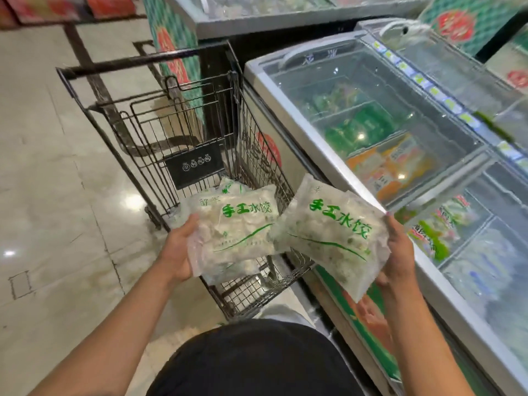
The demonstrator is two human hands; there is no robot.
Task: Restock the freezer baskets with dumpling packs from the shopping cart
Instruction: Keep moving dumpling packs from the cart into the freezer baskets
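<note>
Left hand [178, 252] grips one dumpling pack [237, 227], right hand [398, 252] grips another pack [328, 235]. Freezer [288, 110] lid seems closed; slide open first, lay packs flat in basket.

Shopping cart [183, 132] left of freezer [300, 115], touching it; more packs [228, 188] in cart; two held packs [237, 227] [328, 232] near, over cart's right edge.

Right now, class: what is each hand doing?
Left hand: grips the left dumpling pack.
Right hand: grips the right dumpling pack.
</note>
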